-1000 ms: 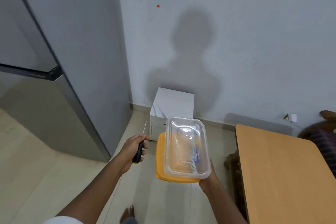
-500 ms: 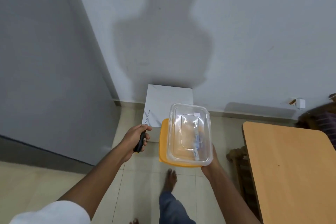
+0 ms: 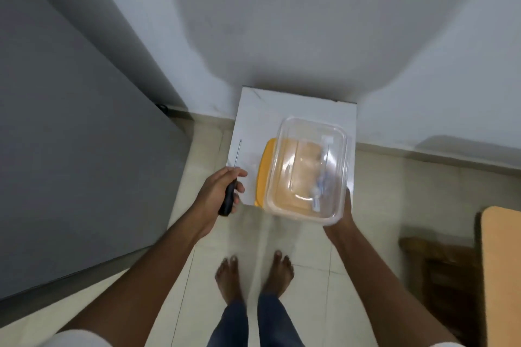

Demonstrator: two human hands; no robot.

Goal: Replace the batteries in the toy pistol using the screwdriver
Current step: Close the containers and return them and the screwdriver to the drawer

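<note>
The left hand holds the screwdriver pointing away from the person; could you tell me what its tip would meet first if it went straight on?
Probably the white stand, since the screwdriver in the left hand already overlaps it; height is unclear.

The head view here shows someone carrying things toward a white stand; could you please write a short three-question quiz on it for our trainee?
1. True or false: the left hand grips the screwdriver by its black handle.
2. What lies directly under the clear container? A) a towel B) an orange lid C) a book
3. Fill in: the right hand supports the container from ____.

Key:
1. True; the thin shaft points away from the person.
2. B; the orange lid shows at the container's left edge.
3. Below; they are held over the white stand, near the wall.
</note>
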